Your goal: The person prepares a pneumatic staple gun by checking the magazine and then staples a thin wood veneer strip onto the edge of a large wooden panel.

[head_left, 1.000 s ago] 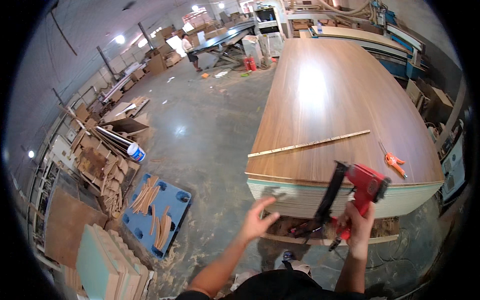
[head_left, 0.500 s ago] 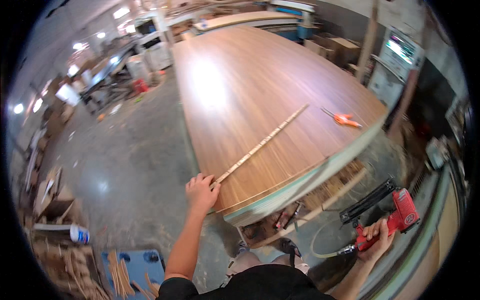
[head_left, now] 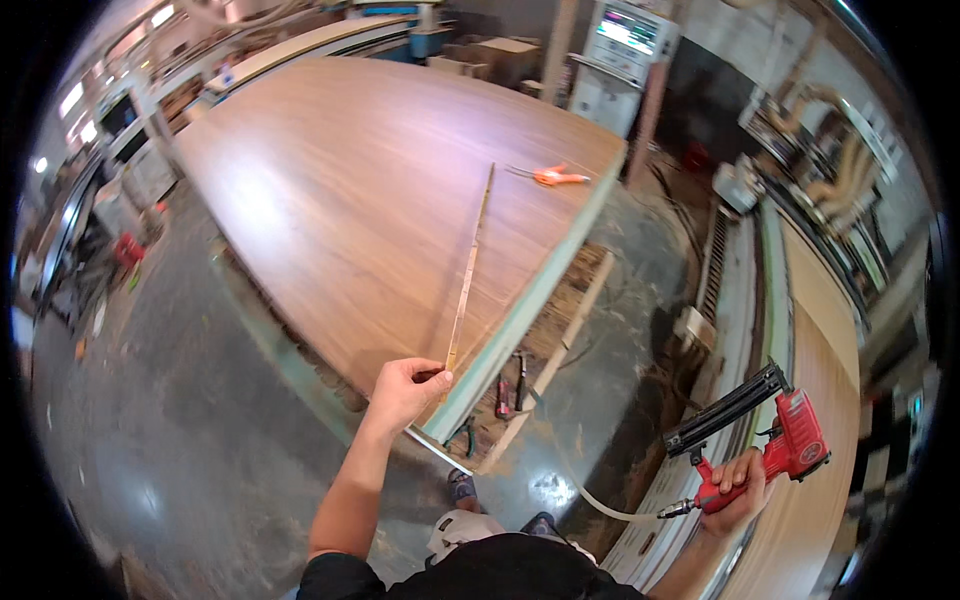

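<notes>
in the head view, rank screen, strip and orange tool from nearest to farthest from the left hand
1. Strip: near end in the left hand.
2. Orange tool: on the panel, near its right edge.
3. Screen: beyond the panel.

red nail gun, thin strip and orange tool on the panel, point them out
Red nail gun point(head_left: 798, 432), head view: on its red body.
Thin strip point(head_left: 469, 270), head view: midway along its length.
Orange tool point(head_left: 552, 177), head view: on its orange body.

Red nailer point(head_left: 797, 437) tilts; thin strip point(head_left: 468, 277) slants over panel point(head_left: 350, 200)
</notes>
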Available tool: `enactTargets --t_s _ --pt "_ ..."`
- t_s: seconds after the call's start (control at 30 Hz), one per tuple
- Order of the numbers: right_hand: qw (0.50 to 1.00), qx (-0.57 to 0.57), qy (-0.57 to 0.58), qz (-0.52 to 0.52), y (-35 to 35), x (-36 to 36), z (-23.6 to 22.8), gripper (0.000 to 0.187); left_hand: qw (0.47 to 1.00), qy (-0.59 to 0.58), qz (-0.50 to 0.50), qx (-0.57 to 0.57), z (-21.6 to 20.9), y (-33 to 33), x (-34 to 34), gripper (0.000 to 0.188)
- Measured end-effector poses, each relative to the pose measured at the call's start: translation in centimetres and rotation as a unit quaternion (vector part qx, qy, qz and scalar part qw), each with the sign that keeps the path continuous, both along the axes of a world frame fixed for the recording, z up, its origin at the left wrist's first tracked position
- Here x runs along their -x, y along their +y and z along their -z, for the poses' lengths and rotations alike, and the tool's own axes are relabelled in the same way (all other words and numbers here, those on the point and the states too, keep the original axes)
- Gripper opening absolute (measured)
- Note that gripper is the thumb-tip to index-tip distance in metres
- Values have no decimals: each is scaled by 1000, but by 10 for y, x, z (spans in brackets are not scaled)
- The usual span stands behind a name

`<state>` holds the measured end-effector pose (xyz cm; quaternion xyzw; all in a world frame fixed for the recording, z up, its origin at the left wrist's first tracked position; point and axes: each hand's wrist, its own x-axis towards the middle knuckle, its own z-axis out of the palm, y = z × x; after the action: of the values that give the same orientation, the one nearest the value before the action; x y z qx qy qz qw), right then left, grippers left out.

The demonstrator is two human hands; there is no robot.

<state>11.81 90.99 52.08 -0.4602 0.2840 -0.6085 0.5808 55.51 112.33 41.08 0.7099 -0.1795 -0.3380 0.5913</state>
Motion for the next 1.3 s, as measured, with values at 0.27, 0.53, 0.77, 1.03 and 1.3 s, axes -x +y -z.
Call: enactTargets --t_s 0.27,0.53,0.77,1.03,1.3 --pt "973 11 -46 226 110 138 -17 32 906 290 200 233 2 -71 104 29" --pt "898 27 -123 422 271 312 -2 31 837 292 397 238 -23 -105 290 44" --pt "788 94 -295 533 405 403 25 30 796 279 499 198 -13 -89 437 42" --pt "641 316 -238 658 530 488 -29 32 707 317 619 125 -3 -71 550 40" --pt "565 445 -91 689 602 498 -118 26 585 468 656 91 16 -82 657 34"
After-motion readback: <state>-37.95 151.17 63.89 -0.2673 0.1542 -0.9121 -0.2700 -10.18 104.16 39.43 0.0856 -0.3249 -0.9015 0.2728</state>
